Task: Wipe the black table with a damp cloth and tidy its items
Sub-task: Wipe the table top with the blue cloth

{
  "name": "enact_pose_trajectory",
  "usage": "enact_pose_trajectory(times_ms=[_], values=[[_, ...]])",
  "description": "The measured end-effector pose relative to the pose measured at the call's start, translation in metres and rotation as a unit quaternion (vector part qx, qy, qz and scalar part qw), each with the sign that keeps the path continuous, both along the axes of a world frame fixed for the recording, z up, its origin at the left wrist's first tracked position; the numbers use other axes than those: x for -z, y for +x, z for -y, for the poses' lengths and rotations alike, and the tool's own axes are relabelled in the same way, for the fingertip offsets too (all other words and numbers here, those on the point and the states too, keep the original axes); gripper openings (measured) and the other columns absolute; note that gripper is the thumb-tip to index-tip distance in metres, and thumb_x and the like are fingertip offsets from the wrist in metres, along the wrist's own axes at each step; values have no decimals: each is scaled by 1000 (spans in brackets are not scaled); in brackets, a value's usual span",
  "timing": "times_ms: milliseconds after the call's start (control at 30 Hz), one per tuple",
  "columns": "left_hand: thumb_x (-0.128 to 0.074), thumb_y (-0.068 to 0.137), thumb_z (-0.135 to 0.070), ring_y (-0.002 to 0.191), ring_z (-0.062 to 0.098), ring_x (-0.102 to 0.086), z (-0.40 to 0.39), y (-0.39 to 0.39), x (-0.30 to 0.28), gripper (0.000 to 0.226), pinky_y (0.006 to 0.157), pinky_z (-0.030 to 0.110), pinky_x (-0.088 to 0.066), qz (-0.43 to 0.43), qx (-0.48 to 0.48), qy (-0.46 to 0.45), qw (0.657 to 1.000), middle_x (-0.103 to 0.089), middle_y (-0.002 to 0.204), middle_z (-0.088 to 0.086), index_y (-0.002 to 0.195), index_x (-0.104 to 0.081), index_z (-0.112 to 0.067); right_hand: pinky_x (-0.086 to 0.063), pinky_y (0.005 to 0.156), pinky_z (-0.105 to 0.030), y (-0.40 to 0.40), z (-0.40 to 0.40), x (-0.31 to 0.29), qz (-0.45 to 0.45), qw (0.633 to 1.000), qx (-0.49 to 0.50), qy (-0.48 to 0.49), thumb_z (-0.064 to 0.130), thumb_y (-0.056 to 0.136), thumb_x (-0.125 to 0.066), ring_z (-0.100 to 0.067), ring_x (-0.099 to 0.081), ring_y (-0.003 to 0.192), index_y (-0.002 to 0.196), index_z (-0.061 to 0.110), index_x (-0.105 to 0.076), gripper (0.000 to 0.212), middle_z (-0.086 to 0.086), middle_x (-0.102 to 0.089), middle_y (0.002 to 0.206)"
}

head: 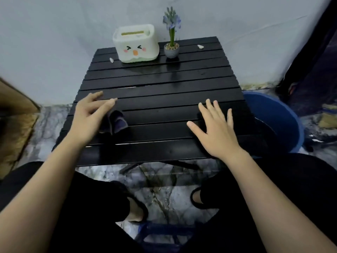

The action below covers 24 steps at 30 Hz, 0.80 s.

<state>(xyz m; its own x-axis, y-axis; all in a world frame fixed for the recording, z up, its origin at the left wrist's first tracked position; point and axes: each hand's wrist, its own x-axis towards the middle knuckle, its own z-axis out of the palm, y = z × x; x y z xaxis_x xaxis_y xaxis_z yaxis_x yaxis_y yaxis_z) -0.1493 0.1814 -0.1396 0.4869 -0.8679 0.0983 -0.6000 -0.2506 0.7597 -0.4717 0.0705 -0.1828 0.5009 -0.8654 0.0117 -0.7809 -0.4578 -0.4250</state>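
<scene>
The black slatted table (160, 92) stands against the wall in front of me. A dark crumpled cloth (117, 122) lies on its near left part. My left hand (89, 117) hovers over the cloth with fingers spread, its palm partly covering it; whether it touches the cloth I cannot tell. My right hand (215, 128) is flat and open on the near right slats, holding nothing. At the back sit a white tissue box with a cartoon face (135, 43) and a small potted purple flower (171, 46). Two small white scraps lie at the back left (111, 60) and back right (200, 46).
A blue bucket (277, 123) stands on the floor right of the table. A brown cardboard box (12, 114) sits at the left. My legs and slippered feet are under the table's near edge, on a marbled floor (164, 194). A blue stool (160, 234) is below me.
</scene>
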Motion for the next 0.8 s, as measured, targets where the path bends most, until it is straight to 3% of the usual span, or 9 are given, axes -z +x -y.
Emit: enact_pose_trajectory(times_ms=[67,133,200,300,500,600,667,733,800], values=[[-49,82,-72,150,24,-24,-8,16,20,82,122,32,-18,40,-68,91,993,-35,156,20,146,-48,-21,6,123,-56,4,1,4,-30,1000,-2,2,70,98,-25,-20,7,156,160,22,-16,79,-5,-5,170],[-39,82,-81,150,38,-15,-6,13,45,106,122,51,-14,136,-112,183,967,-19,160,28,155,-22,-6,6,123,-56,6,0,7,-52,999,-4,-10,70,97,-23,-21,8,156,160,21,-16,80,-6,-3,170],[-41,92,-69,149,45,-11,10,-1,62,102,121,55,-11,200,-143,202,948,-12,159,35,153,-14,7,6,124,-55,6,0,8,-58,998,-5,-17,70,97,-22,-21,9,156,160,22,-15,81,-6,-2,170],[-41,99,-53,148,48,-10,51,-20,64,89,121,53,-9,216,-165,189,944,-9,158,38,151,-11,13,5,124,-54,5,0,11,-58,998,-7,-24,71,97,-20,-21,9,156,160,22,-15,80,-6,-2,170],[-32,103,-40,148,45,-15,164,-51,64,74,121,52,-13,267,-58,202,940,-14,158,35,150,-14,14,-3,124,-58,7,0,12,-70,997,-7,-44,71,97,-15,-24,4,156,160,19,-18,82,-9,-7,169],[-32,101,-34,144,43,-26,220,-79,57,64,120,52,-16,339,-3,205,918,-36,150,33,142,-35,15,-6,123,-59,6,1,13,-75,996,-8,-48,69,99,-17,-26,0,157,159,17,-21,80,-10,-10,169],[-33,100,-29,130,39,-43,248,-103,52,49,116,49,-24,386,60,183,902,-57,131,27,124,-54,8,-9,122,-61,7,0,13,-76,996,-7,-50,68,99,-18,-27,-3,157,158,16,-25,79,-11,-14,168],[-34,101,-24,112,37,-53,268,-128,46,36,102,43,-33,397,114,135,901,-63,115,21,112,-58,0,-12,121,-62,7,0,15,-78,996,-1,-50,67,99,-20,-28,-6,156,158,16,-27,78,-11,-17,168],[-32,105,-23,108,37,-56,280,-149,42,35,92,41,-37,359,145,90,918,-64,116,19,121,-54,-1,-17,120,-63,8,0,16,-74,996,4,-58,66,99,-25,-30,-13,155,156,14,-33,77,-13,-23,166]])
